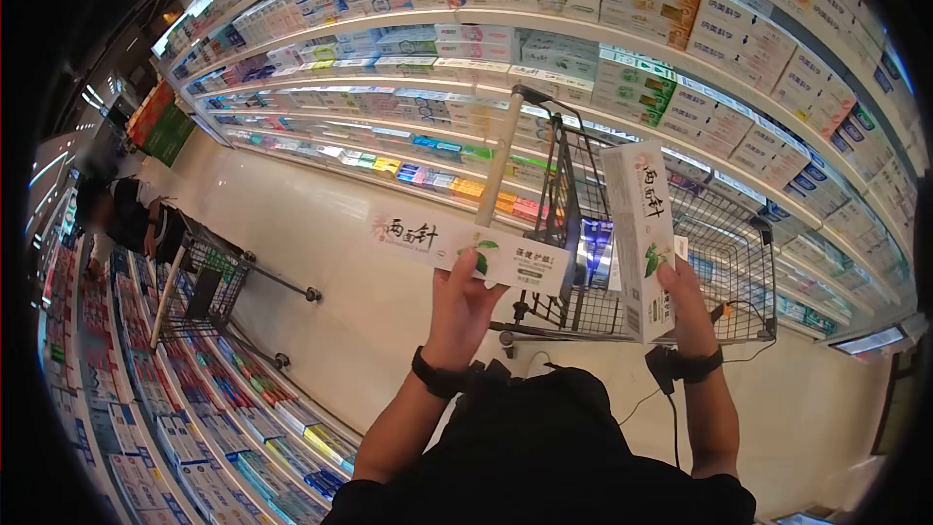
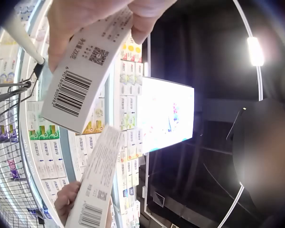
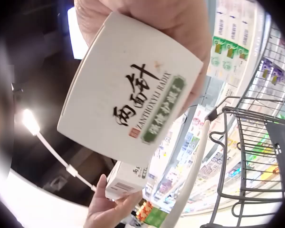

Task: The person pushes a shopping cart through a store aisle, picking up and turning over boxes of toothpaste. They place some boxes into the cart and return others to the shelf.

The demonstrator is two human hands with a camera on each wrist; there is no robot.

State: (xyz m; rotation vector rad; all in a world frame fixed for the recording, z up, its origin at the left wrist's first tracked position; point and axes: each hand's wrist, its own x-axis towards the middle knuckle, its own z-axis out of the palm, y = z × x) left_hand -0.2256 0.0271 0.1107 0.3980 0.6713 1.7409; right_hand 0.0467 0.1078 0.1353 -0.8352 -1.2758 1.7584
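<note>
My left hand [image 1: 461,319] grips a white toothpaste box [image 1: 418,241] near its right end, thumb on the printed front with green leaves. A second white box [image 1: 637,233], held by my right hand [image 1: 692,309] at its lower edge, stands nearly upright in the head view. The two boxes are apart. In the left wrist view the left hand [image 2: 99,19] holds its box [image 2: 76,90] with a barcode showing, the other box [image 2: 92,190] beyond it. The right wrist view shows the end of the right hand's box [image 3: 128,90] under the right hand [image 3: 152,19].
A wire shopping cart [image 1: 719,277] stands in front, its handle [image 1: 501,151] to the left. Shelves [image 1: 437,15] of boxed goods run across the back; more shelves [image 1: 209,399] line the lower left. A person [image 1: 136,214] stands by another cart [image 1: 209,277] at left.
</note>
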